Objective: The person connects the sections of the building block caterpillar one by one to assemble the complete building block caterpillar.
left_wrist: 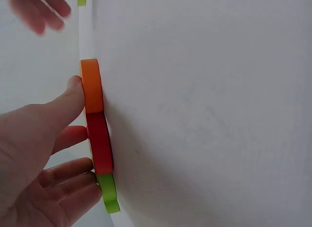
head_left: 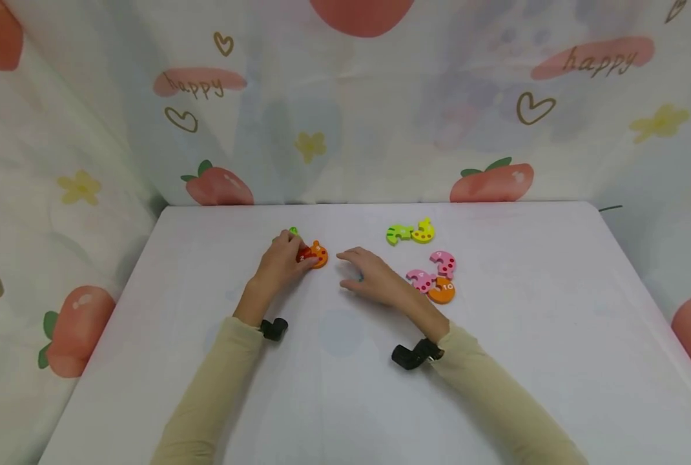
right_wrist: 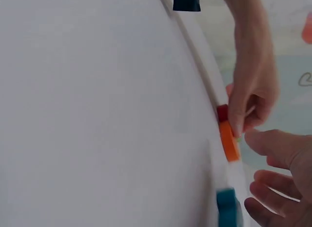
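Observation:
At the table's left-centre, my left hand (head_left: 280, 261) holds a red puzzle piece (left_wrist: 100, 144) marked with a number, thumb and fingers bent over the row. Against it lies an orange spotted piece (head_left: 321, 254), which the thumb touches in the left wrist view. A green piece (left_wrist: 110, 195) adjoins the red one at its other end, beneath the remaining fingertips. My right hand (head_left: 377, 278) hovers to the right with its fingers spread and nothing gripped. Below it on the table is a teal piece (right_wrist: 227, 207), mostly hidden by the hand in the head view.
Farther right, a striped green piece (head_left: 400, 234) touches a yellow spotted piece (head_left: 423, 230). Nearer me, two pink spotted pieces (head_left: 444, 263) and an orange piece (head_left: 442, 290) numbered 10 form a cluster. A patterned curtain (head_left: 345, 142) hangs behind the white table (head_left: 334, 394).

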`<state>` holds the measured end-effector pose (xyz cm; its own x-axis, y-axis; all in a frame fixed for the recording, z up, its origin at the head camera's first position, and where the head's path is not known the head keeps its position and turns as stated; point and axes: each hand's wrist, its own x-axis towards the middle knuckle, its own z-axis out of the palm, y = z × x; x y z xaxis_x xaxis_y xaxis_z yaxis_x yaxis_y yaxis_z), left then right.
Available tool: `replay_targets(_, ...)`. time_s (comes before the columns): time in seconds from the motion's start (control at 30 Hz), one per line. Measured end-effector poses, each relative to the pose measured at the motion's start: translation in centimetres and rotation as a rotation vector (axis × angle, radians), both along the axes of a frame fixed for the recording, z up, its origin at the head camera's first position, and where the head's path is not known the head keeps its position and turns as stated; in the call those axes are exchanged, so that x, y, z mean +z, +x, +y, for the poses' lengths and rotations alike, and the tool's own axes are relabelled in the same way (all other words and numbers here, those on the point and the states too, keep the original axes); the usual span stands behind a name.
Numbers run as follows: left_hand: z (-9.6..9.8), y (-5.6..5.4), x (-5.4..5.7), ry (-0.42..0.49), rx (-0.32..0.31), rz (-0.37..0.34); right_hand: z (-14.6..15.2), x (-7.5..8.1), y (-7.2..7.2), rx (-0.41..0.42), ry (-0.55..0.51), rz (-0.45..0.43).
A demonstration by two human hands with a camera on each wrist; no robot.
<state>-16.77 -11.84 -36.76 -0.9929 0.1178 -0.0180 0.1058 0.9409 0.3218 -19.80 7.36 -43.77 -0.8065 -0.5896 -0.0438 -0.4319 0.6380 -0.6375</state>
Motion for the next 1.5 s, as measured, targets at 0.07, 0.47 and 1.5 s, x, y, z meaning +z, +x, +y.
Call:
replay_targets(0.07, -1.5, -1.5, -2.7, 0.020, -0.034, -0.053, 1.9, 0.6, 0.9, -0.024, -0.040, -0.018)
replay_targets(0.47, -3.8, -4.4, -7.2, 0.045, -0.158, -0.080, 10.1, 2.1, 3.9, -0.124, 0.019, 0.049)
replay_targets(1.5, -3.4, -4.4, -7.8, 0.000, -0.192, -0.109, 12.2, -0.4, 3.1, -0.155, 0.169, 0.063)
